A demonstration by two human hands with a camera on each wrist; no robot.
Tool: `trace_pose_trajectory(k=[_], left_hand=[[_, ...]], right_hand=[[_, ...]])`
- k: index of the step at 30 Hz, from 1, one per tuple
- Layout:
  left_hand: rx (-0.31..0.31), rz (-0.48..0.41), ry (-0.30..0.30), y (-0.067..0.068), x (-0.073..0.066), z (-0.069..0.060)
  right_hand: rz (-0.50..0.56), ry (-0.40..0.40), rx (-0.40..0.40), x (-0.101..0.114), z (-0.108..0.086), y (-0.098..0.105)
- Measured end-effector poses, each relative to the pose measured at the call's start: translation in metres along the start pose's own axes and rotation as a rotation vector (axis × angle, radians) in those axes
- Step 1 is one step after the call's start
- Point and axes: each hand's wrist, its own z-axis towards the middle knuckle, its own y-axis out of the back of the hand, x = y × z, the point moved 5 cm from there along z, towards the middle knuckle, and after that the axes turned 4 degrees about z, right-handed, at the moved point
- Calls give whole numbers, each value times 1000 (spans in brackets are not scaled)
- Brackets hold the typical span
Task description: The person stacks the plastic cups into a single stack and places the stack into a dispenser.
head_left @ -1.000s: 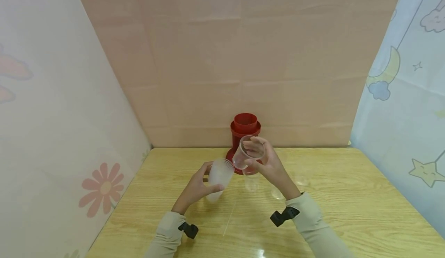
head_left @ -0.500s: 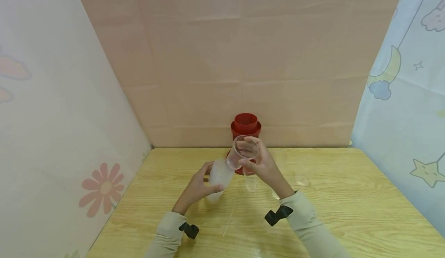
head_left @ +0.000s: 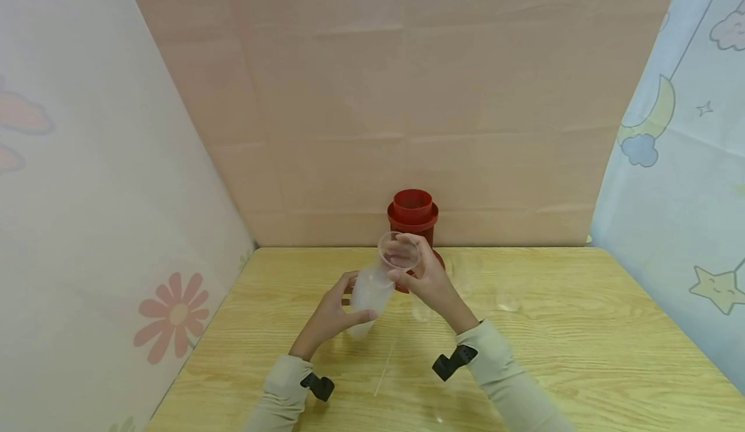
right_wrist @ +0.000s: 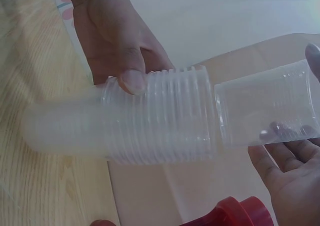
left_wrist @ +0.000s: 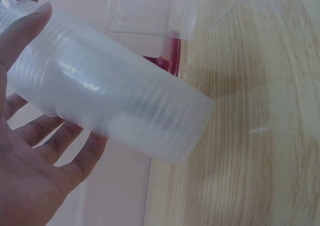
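A tilted stack of nested clear plastic cups (head_left: 370, 291) is gripped by my left hand (head_left: 330, 319), thumb on one side and fingers on the other. My right hand (head_left: 432, 283) holds a single clear cup (head_left: 399, 251) near its rim. In the right wrist view the base of that single cup (right_wrist: 267, 103) is at the mouth of the stack (right_wrist: 160, 116), roughly in line with it; whether it has entered cannot be told. The left wrist view shows the stack (left_wrist: 115, 85) slanting with its closed ends over the wooden surface.
A red cylindrical holder (head_left: 412, 215) with a wide base stands behind the hands at the table's back edge. Clear cups, hard to make out, stand right of the hands. A thin pale stick (head_left: 383, 372) lies on the wooden table (head_left: 559, 354).
My right hand has moved left with the single cup, bringing it from beside the stack to the stack's mouth. My left hand and the stack have stayed almost still.
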Motion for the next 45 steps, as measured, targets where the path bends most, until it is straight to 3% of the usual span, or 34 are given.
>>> trace_pose_trajectory(k=[12, 19, 31, 45], left_hand=[[1, -2, -3, 0, 1, 1], [-3, -1, 2, 0, 2, 2], [-8, -21, 7, 0, 0, 1], [-3, -4, -24, 0, 4, 1]], right_hand=[[-3, 6, 27, -10, 0, -9], [-36, -45, 18, -19, -2, -12], [-77, -55, 16, -28, -5, -15], [-101, -92, 21, -40, -9, -18]])
